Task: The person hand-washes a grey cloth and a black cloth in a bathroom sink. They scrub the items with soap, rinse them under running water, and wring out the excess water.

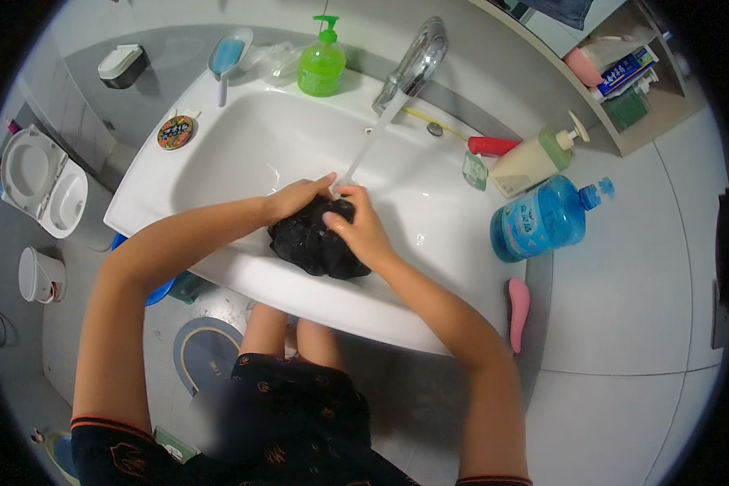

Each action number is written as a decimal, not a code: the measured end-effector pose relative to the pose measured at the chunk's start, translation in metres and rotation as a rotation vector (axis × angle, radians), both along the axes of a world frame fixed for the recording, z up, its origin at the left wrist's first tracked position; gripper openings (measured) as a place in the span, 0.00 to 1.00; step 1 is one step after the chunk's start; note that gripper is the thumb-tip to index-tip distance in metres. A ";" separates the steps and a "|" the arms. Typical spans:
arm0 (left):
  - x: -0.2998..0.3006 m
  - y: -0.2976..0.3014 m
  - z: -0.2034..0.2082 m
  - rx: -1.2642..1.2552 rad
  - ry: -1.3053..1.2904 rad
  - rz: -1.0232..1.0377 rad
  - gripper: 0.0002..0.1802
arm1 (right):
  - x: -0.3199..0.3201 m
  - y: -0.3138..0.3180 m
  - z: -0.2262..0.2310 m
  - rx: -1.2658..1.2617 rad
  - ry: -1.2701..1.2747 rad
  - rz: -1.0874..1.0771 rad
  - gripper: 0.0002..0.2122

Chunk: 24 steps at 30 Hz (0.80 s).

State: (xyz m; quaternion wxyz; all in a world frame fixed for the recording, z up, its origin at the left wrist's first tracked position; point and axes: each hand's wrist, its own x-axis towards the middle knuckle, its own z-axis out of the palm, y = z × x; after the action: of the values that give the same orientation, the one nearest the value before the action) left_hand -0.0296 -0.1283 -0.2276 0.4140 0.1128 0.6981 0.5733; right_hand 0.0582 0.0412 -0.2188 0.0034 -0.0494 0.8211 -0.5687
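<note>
A wet black cloth point(312, 243) lies bunched in the white sink point(243, 154), under a stream of water point(364, 150) running from the chrome tap point(417, 57). My left hand point(296, 197) grips the cloth's upper left side. My right hand point(360, 227) presses and holds its upper right side, just below where the water lands. Both hands are closed on the cloth.
On the sink rim stand a green soap pump bottle point(321, 63), a blue soap dish point(228, 53), a round tin point(176, 132), a red tube point(492, 146) and a cream pump bottle point(539, 158). A blue bottle point(547, 219) and pink brush point(518, 312) lie right. A toilet point(44, 182) stands left.
</note>
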 end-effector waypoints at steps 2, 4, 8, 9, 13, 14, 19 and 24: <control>0.015 -0.011 0.007 -0.227 0.326 -0.141 0.38 | -0.005 0.026 -0.021 0.130 -0.020 -0.056 0.28; 0.045 -0.018 0.021 -0.309 0.947 -0.381 0.37 | -0.008 0.049 -0.035 0.192 -0.278 0.055 0.32; 0.062 -0.026 0.037 -0.490 0.910 -0.416 0.39 | 0.005 0.041 -0.029 0.102 -0.421 0.110 0.37; 0.060 -0.026 0.034 -0.477 0.858 -0.417 0.40 | 0.010 0.024 -0.017 0.149 -0.415 0.066 0.36; 0.045 -0.003 0.012 -0.435 0.852 -0.463 0.42 | 0.012 0.031 -0.078 0.793 0.389 0.228 0.24; 0.038 0.000 0.005 -0.436 0.913 -0.468 0.39 | 0.006 0.030 -0.080 0.791 0.270 0.197 0.23; 0.020 0.014 -0.033 -0.224 1.171 -0.193 0.28 | -0.019 0.015 -0.058 0.493 -0.147 -0.136 0.24; -0.006 0.035 -0.052 -0.459 1.101 -0.253 0.24 | -0.046 0.027 -0.097 0.373 -0.199 -0.308 0.25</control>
State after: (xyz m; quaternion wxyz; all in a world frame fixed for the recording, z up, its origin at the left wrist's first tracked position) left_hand -0.0353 -0.0933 -0.2798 0.0707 0.3826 0.8964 0.2122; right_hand 0.0119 0.0680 -0.3155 0.0064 0.1338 0.9052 -0.4033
